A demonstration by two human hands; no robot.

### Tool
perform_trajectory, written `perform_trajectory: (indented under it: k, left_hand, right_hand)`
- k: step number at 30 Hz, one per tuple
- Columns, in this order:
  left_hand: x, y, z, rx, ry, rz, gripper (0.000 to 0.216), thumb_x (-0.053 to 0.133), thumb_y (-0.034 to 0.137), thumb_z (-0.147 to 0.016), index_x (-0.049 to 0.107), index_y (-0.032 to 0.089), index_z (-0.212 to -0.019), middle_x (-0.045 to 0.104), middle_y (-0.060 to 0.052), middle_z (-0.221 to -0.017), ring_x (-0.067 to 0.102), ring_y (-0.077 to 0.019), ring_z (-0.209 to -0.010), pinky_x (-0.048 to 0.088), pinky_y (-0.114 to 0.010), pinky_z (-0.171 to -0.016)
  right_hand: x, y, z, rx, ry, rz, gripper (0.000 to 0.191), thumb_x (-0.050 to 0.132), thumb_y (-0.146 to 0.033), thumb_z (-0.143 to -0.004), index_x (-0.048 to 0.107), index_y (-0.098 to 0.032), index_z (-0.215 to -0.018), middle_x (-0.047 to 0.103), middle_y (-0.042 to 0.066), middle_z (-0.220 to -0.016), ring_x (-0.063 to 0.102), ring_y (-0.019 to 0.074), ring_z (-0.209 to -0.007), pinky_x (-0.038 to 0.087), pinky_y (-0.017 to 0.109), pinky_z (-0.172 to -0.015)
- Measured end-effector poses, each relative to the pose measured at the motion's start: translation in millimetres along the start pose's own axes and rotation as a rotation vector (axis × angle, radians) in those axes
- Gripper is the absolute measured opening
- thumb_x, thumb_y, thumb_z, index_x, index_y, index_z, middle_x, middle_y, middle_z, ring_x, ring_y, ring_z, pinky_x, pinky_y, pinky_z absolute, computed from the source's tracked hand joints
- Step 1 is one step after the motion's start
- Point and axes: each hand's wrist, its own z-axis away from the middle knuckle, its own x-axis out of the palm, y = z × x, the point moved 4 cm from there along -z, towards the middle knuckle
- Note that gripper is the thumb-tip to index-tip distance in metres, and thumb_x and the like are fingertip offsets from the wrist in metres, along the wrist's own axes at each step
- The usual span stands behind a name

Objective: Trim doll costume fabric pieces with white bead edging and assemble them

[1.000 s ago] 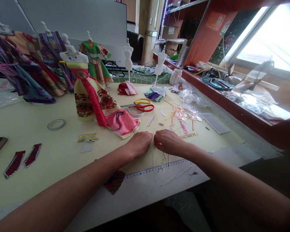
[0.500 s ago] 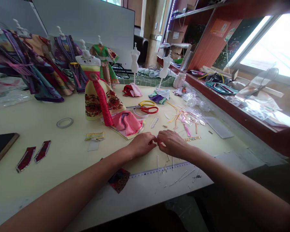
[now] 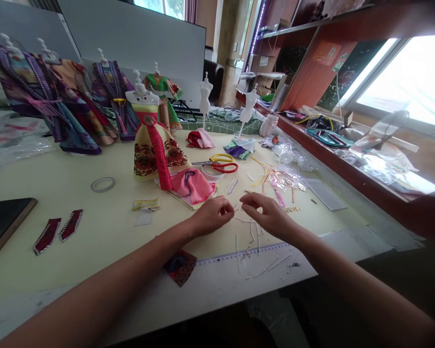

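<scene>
My left hand (image 3: pixel 213 215) is over the middle of the table, thumb and forefinger pinched together. Whatever they hold is too small to make out. Facing it across a narrow gap is my right hand (image 3: pixel 267 213), its thumb and forefinger tips close together, their contents also unclear. Below and between the hands lie strands of small white beads (image 3: pixel 238 251), some across a ruler (image 3: pixel 217 261). A gold beaded strip (image 3: pixel 292 209) rests just beyond my right hand. Under my left forearm is a dark patterned cloth piece (image 3: pixel 183 270), partly covered.
A doll form in a yellow and red dress (image 3: pixel 159 150) stands behind pink cloth (image 3: pixel 195 186). Scissors (image 3: pixel 223 166), ribbons (image 3: pixel 271 176) and two bare white forms (image 3: pixel 205 96) are farther back. Left are a tape roll (image 3: pixel 102 184), red trimmed strips (image 3: pixel 70 224) and a dark tablet-like object (image 3: pixel 7 222).
My hands, fingertips meeting before, have drawn slightly apart. More of the white bead strands shows between them. The view has shifted a little, moving the scene rightward at the left side.
</scene>
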Motion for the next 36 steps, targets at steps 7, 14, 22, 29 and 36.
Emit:
perform_trajectory:
  k: [7,14,22,29,36]
  left_hand:
    - [-10.3,14.6,23.2,-0.017,0.033,0.156,0.016,0.053,0.026,-0.081,0.064,0.014,-0.081,0.063,-0.003,-0.080,0.056,-0.0119,-0.070,0.044,-0.022,-0.059]
    - [-9.8,18.3,42.5,-0.037,0.006,0.280,0.013,0.055,0.024,-0.079,0.064,0.015,-0.079,0.065,0.000,-0.072,0.055,-0.0105,-0.062,0.041,-0.022,-0.056]
    - [-7.8,19.2,68.5,-0.084,-0.020,0.420,0.020,0.055,0.018,-0.078,0.055,0.013,-0.098,0.070,-0.004,-0.078,0.065,-0.0135,-0.071,0.046,-0.022,-0.060]
    - [-12.9,22.1,105.7,-0.139,0.018,0.334,0.011,0.059,0.021,-0.078,0.063,0.014,-0.086,0.069,-0.002,-0.074,0.061,-0.0108,-0.065,0.044,-0.018,-0.056]
    - [-15.4,29.2,147.8,-0.094,0.146,0.117,0.017,0.060,0.022,-0.080,0.066,0.014,-0.093,0.067,-0.005,-0.083,0.059,-0.0158,-0.075,0.047,-0.027,-0.071]
  right_hand:
    - [11.4,-8.7,10.9,0.085,0.006,-0.306,0.018,0.053,-0.030,-0.084,0.065,-0.018,-0.087,0.069,0.003,-0.082,0.061,0.0140,-0.075,0.048,0.027,-0.065]
    - [18.1,-20.5,12.5,0.101,0.028,-0.391,0.011,0.058,-0.025,-0.078,0.063,-0.018,-0.071,0.063,-0.001,-0.066,0.054,0.0107,-0.061,0.042,0.024,-0.055]
    - [24.1,-46.8,28.0,0.047,0.070,-0.382,0.013,0.054,-0.022,-0.080,0.057,-0.020,-0.068,0.058,-0.002,-0.066,0.052,0.0127,-0.062,0.041,0.026,-0.058]
    - [27.5,-81.0,47.7,-0.187,0.156,-0.270,0.010,0.053,-0.021,-0.085,0.054,-0.024,-0.076,0.060,-0.001,-0.074,0.057,0.0143,-0.068,0.044,0.026,-0.063]
    - [37.9,-100.0,64.9,-0.231,0.162,-0.330,0.007,0.054,-0.021,-0.086,0.054,-0.024,-0.080,0.062,-0.001,-0.077,0.060,0.0127,-0.070,0.047,0.020,-0.062]
